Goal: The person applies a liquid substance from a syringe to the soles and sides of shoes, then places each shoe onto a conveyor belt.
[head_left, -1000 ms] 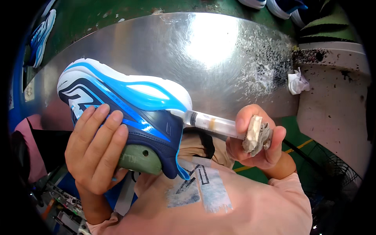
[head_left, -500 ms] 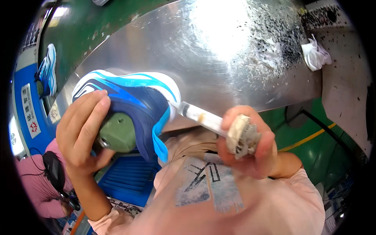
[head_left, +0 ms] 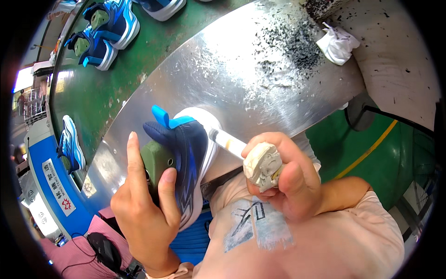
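Note:
My left hand (head_left: 146, 211) grips a dark blue sneaker (head_left: 189, 144) with a white sole, a light blue heel tab and a green shoe last (head_left: 155, 160) inside. The thumb and the stretched index finger press on the last. The sneaker stands on its side, its heel tab pointing away from me. Closed around a clear syringe (head_left: 228, 142) is my right hand (head_left: 299, 188). The syringe's front end is at the sneaker's heel, by the sole edge; its fine tip cannot be made out. A whitish, grey-smeared lump (head_left: 262, 166) sits in the same fingers, hiding the syringe's rear.
A metal bench (head_left: 172, 79) lies before me, strewn with black and white crumbs (head_left: 297, 51) at the far right. Beside them is a crumpled white cloth (head_left: 338, 44). More blue sneakers (head_left: 121, 25) stand on a green belt (head_left: 118, 81). Another person's pink sleeve (head_left: 79, 255) shows lower left.
My left hand has turned the sneaker so its heel tab now points away from me instead of toward me. The syringe has moved slightly left, staying near the heel. My view has shifted too.

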